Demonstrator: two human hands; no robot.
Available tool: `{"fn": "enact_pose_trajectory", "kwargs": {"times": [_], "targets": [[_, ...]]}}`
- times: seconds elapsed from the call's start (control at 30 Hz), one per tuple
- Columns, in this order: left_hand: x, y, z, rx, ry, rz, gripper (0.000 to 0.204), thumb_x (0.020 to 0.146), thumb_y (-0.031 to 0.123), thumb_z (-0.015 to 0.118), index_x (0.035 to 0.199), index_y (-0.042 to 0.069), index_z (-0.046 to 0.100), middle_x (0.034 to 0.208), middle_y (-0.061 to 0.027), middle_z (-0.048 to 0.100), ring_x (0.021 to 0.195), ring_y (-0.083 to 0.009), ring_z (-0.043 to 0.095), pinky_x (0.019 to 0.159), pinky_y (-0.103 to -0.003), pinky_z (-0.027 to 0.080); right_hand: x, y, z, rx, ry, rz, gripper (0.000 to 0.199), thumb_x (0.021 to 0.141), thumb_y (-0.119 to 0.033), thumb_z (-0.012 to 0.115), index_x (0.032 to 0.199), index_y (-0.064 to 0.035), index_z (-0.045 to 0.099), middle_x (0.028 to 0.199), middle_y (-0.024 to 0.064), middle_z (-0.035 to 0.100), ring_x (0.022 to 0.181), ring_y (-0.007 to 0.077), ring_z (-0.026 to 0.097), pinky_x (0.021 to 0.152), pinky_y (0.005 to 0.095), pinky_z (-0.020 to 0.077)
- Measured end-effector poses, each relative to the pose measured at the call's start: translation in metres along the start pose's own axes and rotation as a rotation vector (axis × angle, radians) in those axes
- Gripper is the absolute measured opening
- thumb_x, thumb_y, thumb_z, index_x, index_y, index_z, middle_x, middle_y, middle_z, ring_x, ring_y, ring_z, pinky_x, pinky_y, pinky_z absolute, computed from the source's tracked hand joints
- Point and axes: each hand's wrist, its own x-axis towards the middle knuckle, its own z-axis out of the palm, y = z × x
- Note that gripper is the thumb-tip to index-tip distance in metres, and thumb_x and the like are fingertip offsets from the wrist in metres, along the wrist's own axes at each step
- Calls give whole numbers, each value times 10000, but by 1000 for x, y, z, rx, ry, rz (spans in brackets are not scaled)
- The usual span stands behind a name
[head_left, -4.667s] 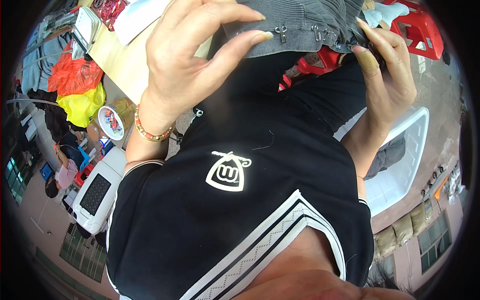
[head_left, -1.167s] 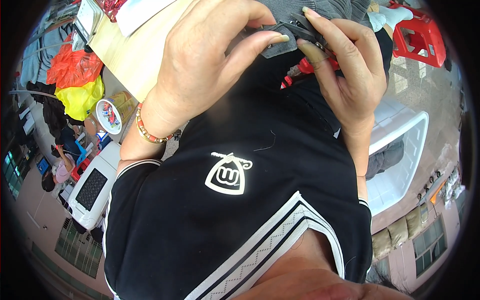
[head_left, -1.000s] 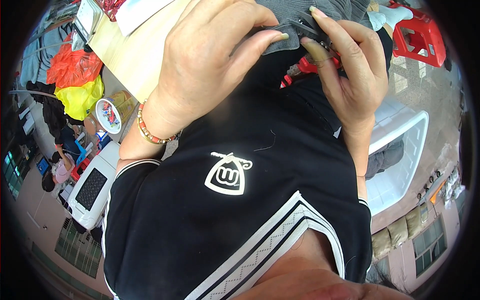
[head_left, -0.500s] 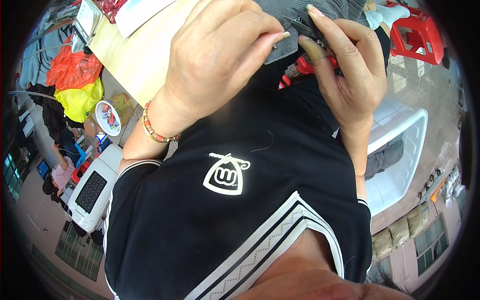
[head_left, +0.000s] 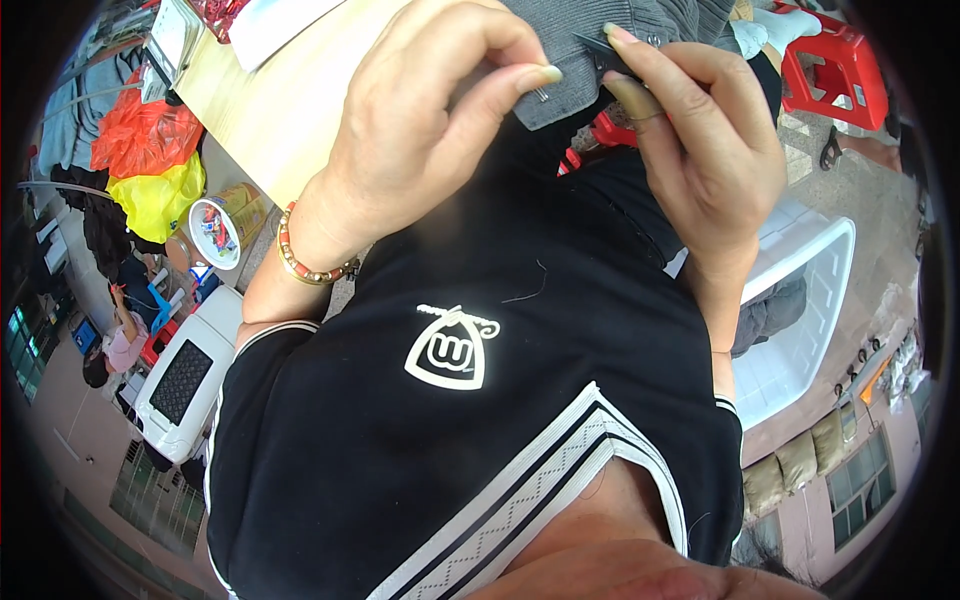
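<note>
Grey garment [head_left: 580, 60] pinched between both hands

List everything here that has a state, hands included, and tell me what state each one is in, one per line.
Left hand: pinching the grey garment's edge.
Right hand: holding a small dark tool against the fabric.
Grey garment: held up between both hands.
Small dark tool: pressed to the garment, mostly hidden.
White plastic bin: open, dark cloth inside.
Red stool: upright.

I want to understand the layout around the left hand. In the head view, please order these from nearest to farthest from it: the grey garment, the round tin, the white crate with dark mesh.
1. Grey garment: pinched by the left hand.
2. Round tin: lower left, by the table.
3. White crate with dark mesh: farther down the left.
</note>
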Motion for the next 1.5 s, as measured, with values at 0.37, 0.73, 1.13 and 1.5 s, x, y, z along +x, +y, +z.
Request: {"fn": "enact_pose_trajectory", "kwargs": {"times": [0.37,0.73,1.13,1.5], "targets": [[-20,-13,3,-431,76,-221,107,988,32,586,1085,-12,572,1065,-54,559,924,-98,543,830,-217,436,18,-17,-12,116,-191,56,385,722,-7,802,1101,-52,749,903,45,593,727,126,572,608,234,449],[-19,-10,-2,-494,121,-250,106,1001,45,572,1092,-10,572,1061,-47,554,937,-89,552,855,-218,445,25,-20,-5,192,-258,87,353,752,14,778,1098,-44,741,928,49,578,730,135,576,604,258,459],[-15,-13,-4,-298,159,-85,92,970,-4,568,1062,-9,566,1028,-89,561,912,-138,528,816,-244,434,16,-6,-9,271,-185,57,366,697,16,795,1058,-24,750,896,48,594,695,129,551,573,242,412],[18,13,9,278,131,55,300,783,113,823,1055,53,710,987,-67,567,790,-149,532,697,-255,434,-27,27,-35,496,-152,273,381,731,-49,808,1099,14,732,953,69,590,755,104,511,627,218,368]]}}
